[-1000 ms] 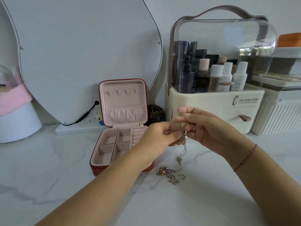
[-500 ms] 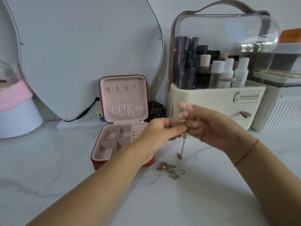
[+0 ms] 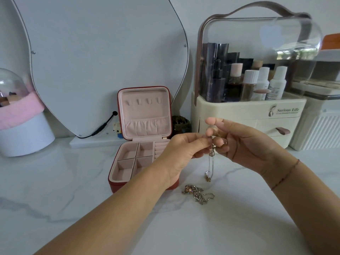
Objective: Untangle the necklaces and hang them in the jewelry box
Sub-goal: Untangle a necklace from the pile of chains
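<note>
Hardly anything has moved: the left hand (image 3: 184, 151) and the right hand (image 3: 244, 146) stay raised close together over the surface (image 3: 73, 181). Each grip pinches the top of one necklace (image 3: 210, 162) with curled fingertips, probably to pick its knot loose in the air. Its chain hangs straight down below the grips, just right of the open jewelry box (image 3: 145, 111), and the tangled necklaces (image 3: 197, 194) lie on the surface nearer.

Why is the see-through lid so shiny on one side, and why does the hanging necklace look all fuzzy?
Head view: bright light reflects off the curved clear lid, making glare towards the picture's right; the necklace is thin and slightly blurred, so its links smear together; shadows on the marble counter are soft.
</note>
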A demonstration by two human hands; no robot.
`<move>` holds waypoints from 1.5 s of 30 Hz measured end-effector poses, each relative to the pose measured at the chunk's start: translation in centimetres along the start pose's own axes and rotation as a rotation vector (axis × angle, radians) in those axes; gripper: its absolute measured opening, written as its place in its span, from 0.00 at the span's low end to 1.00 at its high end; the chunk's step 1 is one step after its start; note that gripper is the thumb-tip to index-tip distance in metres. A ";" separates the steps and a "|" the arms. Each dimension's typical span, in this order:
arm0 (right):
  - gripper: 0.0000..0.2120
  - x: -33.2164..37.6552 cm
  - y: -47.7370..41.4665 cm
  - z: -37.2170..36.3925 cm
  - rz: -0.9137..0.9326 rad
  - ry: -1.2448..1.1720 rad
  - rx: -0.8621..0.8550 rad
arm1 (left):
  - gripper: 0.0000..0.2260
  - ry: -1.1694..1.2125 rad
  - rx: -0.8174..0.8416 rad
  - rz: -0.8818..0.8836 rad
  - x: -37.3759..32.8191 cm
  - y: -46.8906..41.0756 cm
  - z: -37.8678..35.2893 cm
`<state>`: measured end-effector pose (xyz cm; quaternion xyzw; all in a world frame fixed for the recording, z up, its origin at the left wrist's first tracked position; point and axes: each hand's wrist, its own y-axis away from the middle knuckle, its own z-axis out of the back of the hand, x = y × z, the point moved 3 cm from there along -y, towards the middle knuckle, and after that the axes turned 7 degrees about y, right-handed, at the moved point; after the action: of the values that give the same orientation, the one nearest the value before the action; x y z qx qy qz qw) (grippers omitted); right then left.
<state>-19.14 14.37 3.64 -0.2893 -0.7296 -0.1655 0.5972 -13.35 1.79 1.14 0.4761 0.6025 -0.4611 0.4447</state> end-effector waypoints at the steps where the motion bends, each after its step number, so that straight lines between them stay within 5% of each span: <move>1: 0.28 0.0 0.0 0.0 0.003 -0.006 0.002 | 0.03 -0.002 -0.012 -0.008 -0.1 0.0 0.0; 11: 0.05 -0.5 -0.1 0.5 -0.044 0.069 -0.044 | 0.10 0.130 -0.147 -0.068 -0.3 -0.4 0.6; 15: 0.14 -1.0 -0.2 0.5 -0.074 0.339 -0.104 | 0.09 0.085 -0.144 -0.077 -0.3 -0.5 0.6; 19: 0.09 -1.1 -0.1 0.5 -0.062 0.478 -0.155 | 0.10 0.023 -0.137 -0.088 -0.3 -0.6 0.3; 33: 0.09 -1.4 -0.6 1.1 -0.078 0.248 -0.197 | 0.06 -0.116 -0.015 -0.079 0.2 -0.5 0.3; 45: 0.10 -1.4 -0.5 1.9 -0.123 0.195 -0.282 | 0.14 0.333 -0.112 0.067 -0.2 -1.5 1.0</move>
<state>-20.73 14.80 1.87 -0.3076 -0.6541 -0.3297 0.6074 -14.66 0.60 1.35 0.5400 0.6763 -0.3268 0.3798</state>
